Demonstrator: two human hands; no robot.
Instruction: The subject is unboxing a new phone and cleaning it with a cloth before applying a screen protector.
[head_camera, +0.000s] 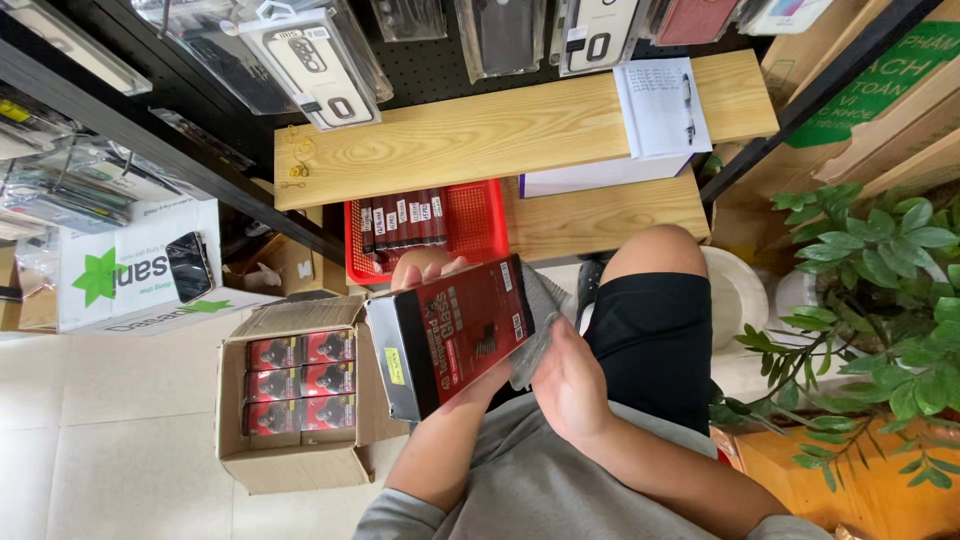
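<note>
My right hand (570, 385) presses a grey cloth (535, 330) against the red-and-black box (455, 335); my left hand (425, 268) grips that box from behind, fingers clenched. Beyond: cardboard carton (290, 465) on the floor, red basket (475, 220), wooden shelf (480, 130).

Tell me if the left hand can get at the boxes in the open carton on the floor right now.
Probably not yet. The left hand holds the red and black box, so it isn't free. Otherwise the way looks open: the carton sits just left of that arm, flaps open, small boxes uncovered.
</note>
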